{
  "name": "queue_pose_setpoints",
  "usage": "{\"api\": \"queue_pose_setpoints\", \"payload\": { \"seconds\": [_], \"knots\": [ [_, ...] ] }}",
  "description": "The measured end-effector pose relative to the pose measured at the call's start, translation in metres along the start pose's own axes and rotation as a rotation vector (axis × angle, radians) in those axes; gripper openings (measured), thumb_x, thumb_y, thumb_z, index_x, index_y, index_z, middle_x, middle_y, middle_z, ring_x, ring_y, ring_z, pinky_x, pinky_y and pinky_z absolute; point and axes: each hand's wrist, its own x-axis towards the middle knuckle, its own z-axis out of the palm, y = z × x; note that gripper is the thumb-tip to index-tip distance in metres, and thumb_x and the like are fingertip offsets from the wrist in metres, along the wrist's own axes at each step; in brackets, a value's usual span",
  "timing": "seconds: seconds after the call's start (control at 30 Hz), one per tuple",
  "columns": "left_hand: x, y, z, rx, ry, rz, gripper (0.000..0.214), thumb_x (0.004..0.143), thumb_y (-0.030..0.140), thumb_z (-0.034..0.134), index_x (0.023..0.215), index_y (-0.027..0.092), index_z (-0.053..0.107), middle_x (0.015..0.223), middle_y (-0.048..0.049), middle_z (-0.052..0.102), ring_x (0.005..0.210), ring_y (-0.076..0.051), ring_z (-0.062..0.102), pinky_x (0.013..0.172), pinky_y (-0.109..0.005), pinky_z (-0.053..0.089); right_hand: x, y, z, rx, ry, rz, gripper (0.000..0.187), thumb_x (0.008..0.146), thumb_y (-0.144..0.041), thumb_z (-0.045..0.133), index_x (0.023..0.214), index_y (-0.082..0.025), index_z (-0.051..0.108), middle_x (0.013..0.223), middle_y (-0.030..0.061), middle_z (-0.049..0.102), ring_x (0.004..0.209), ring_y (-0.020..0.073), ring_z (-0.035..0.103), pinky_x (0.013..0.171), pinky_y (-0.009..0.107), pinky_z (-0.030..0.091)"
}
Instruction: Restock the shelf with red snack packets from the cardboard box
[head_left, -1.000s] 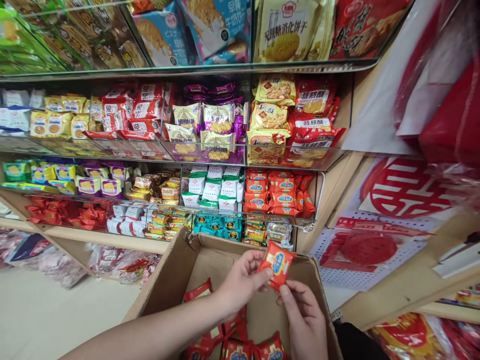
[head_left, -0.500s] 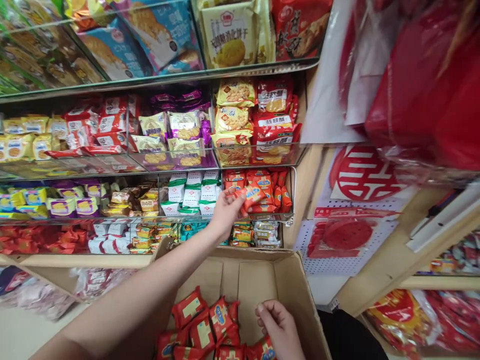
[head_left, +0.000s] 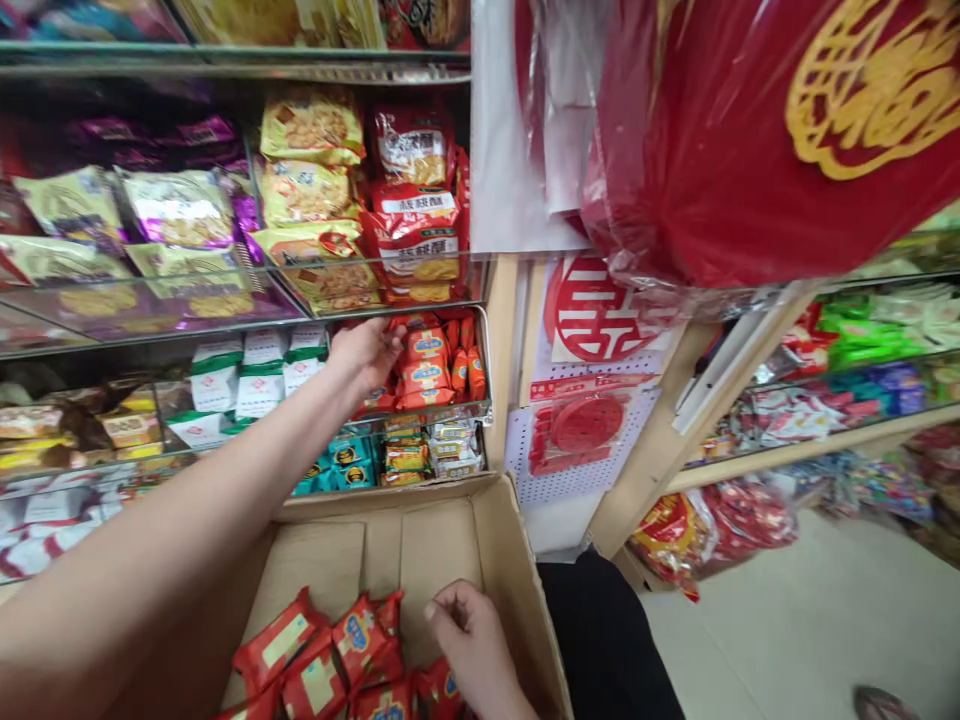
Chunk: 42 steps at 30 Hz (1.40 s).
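My left hand [head_left: 367, 355] reaches into the end compartment of the shelf, its fingers curled and closed on a red snack packet [head_left: 397, 324] that they mostly hide. Right beside the fingertips, more red packets [head_left: 426, 368] are stacked in that compartment. Lower down, my right hand [head_left: 474, 635] hovers over an open cardboard box [head_left: 442, 545], fingers curled in and nothing visible in them. Several red packets of the same look [head_left: 367, 637] lie in the box, just left of this hand.
White and green packets [head_left: 259, 375] fill the compartment to the left. Yellow biscuit packs [head_left: 311, 190] stand on the shelf above, behind a clear front strip. Red bags [head_left: 742, 150] hang at upper right. A wooden post [head_left: 501, 350] borders the shelf.
The view has swung to the right. My left hand has carried the red packet to the left part of its compartment. My right hand stays over the box, still curled.
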Motion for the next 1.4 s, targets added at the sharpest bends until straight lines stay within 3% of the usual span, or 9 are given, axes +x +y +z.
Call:
{"api": "queue_pose_setpoints", "payload": {
  "seconds": [0.23, 0.47, 0.67, 0.87, 1.03, 1.23, 1.4],
  "knots": [
    [0.001, -0.005, -0.003, -0.052, -0.043, 0.110, 0.026, 0.068, -0.009, 0.049, 0.071, 0.016, 0.049, 0.056, 0.0034, 0.057, 0.060, -0.011, 0.061, 0.061, -0.021, 0.050, 0.000, -0.006, -0.003, -0.075, 0.003, 0.024, 0.011, 0.070, -0.026, 0.050, 0.062, -0.018, 0.052, 0.055, -0.0038, 0.045, 0.054, 0.0101, 0.041, 0.051, 0.020, 0.032],
    [0.005, -0.006, 0.007, 0.039, 0.006, 0.024, 0.017, 0.079, 0.003, 0.047, 0.070, 0.016, 0.053, 0.048, 0.0030, 0.054, 0.043, -0.007, 0.055, 0.041, -0.013, 0.045, 0.000, -0.013, -0.003, -0.090, -0.019, 0.036, 0.010, 0.068, -0.024, 0.051, 0.061, -0.017, 0.052, 0.051, -0.0049, 0.042, 0.049, 0.0088, 0.038, 0.048, 0.020, 0.029],
    [0.011, -0.002, 0.019, -0.064, 0.059, -0.038, 0.022, 0.079, 0.002, 0.047, 0.081, 0.018, 0.061, 0.055, 0.0018, 0.060, 0.050, -0.008, 0.059, 0.040, -0.011, 0.046, 0.001, -0.006, -0.002, -0.114, -0.004, 0.009, 0.010, 0.068, -0.024, 0.052, 0.062, -0.017, 0.057, 0.051, -0.0042, 0.045, 0.050, 0.0092, 0.039, 0.047, 0.020, 0.029],
    [0.020, -0.005, 0.022, -0.156, 0.060, 0.049, 0.040, 0.075, -0.009, 0.042, 0.092, 0.022, 0.061, 0.066, 0.0034, 0.064, 0.063, -0.008, 0.063, 0.057, -0.015, 0.053, 0.000, -0.007, -0.004, -0.127, -0.025, 0.022, 0.010, 0.068, -0.022, 0.052, 0.061, -0.017, 0.055, 0.051, -0.0042, 0.044, 0.049, 0.0093, 0.039, 0.047, 0.020, 0.028],
    [0.005, -0.009, 0.019, -0.190, -0.017, 0.146, 0.044, 0.073, -0.011, 0.041, 0.094, 0.023, 0.058, 0.071, 0.0036, 0.065, 0.073, -0.010, 0.063, 0.068, -0.022, 0.055, -0.002, -0.007, -0.005, -0.121, -0.055, 0.003, 0.010, 0.070, -0.021, 0.050, 0.062, -0.017, 0.054, 0.055, -0.0026, 0.048, 0.053, 0.0108, 0.043, 0.050, 0.020, 0.031],
    [-0.014, -0.012, 0.028, -0.192, -0.131, -0.076, 0.039, 0.072, -0.011, 0.037, 0.092, 0.014, 0.058, 0.078, -0.0044, 0.065, 0.078, -0.014, 0.064, 0.068, -0.025, 0.056, -0.002, -0.006, -0.003, -0.109, -0.060, -0.011, 0.010, 0.069, -0.020, 0.052, 0.060, -0.018, 0.053, 0.052, -0.0038, 0.046, 0.051, 0.0106, 0.042, 0.049, 0.021, 0.030],
    [-0.010, -0.016, 0.044, -0.224, -0.137, -0.137, 0.043, 0.071, -0.014, 0.033, 0.093, 0.014, 0.057, 0.079, -0.0036, 0.065, 0.077, -0.013, 0.064, 0.069, -0.025, 0.056, -0.001, -0.005, -0.002, -0.107, -0.067, -0.008, 0.010, 0.068, -0.020, 0.051, 0.059, -0.018, 0.053, 0.051, -0.0044, 0.045, 0.050, 0.0097, 0.040, 0.048, 0.020, 0.029]
  ]
}}
